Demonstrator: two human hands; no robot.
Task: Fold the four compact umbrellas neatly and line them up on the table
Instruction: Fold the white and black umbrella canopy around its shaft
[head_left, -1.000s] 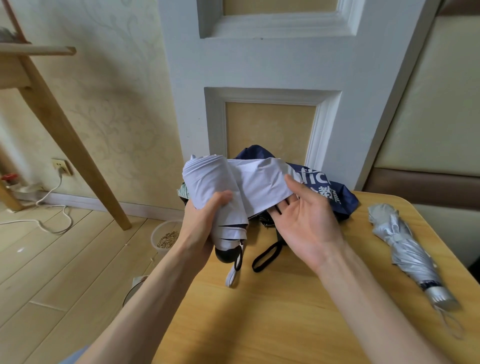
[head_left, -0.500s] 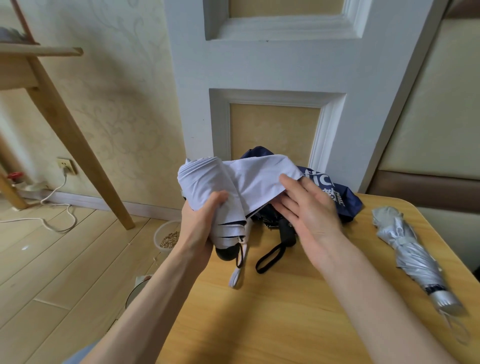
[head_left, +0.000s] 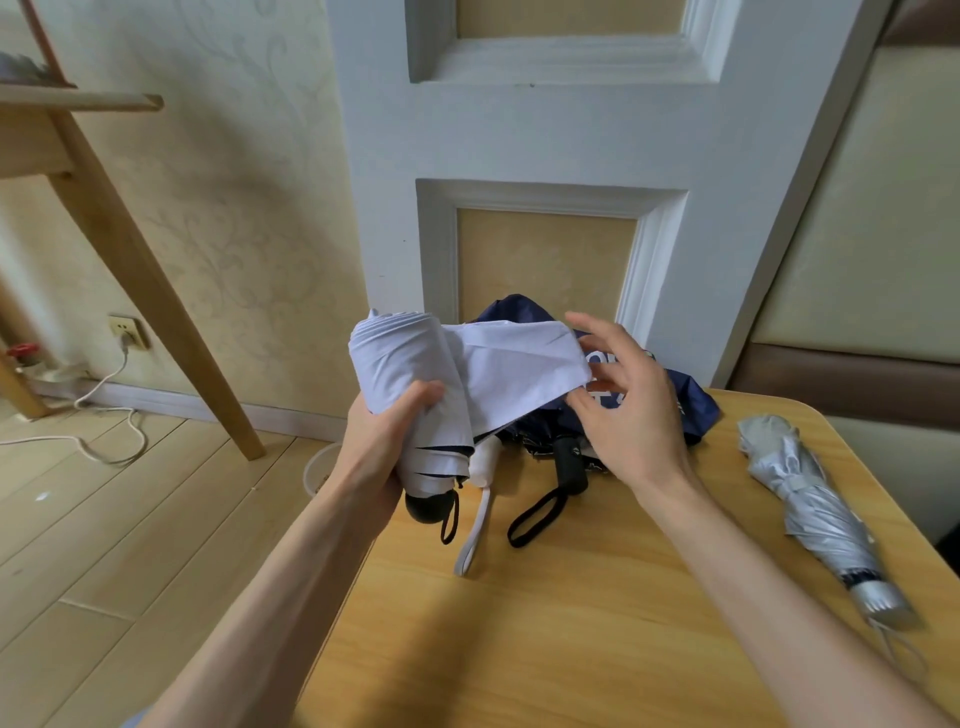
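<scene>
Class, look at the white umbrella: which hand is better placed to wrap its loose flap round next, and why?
Probably the right. The right hand is open beside the flap, while the left hand grips the umbrella by its rolled body, steadying it.

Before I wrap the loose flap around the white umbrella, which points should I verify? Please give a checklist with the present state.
1. Left hand grips the white fabric compact umbrella's rolled part: ok.
2. Loose white flap lies flat: not ok, it sticks out sideways.
3. Right hand pinches the flap's edge: cannot tell.
4. Dark blue fabric umbrella is folded: not ok, crumpled behind.
5. Silver folded umbrella lies apart on the yellow wooden table: ok.
</scene>
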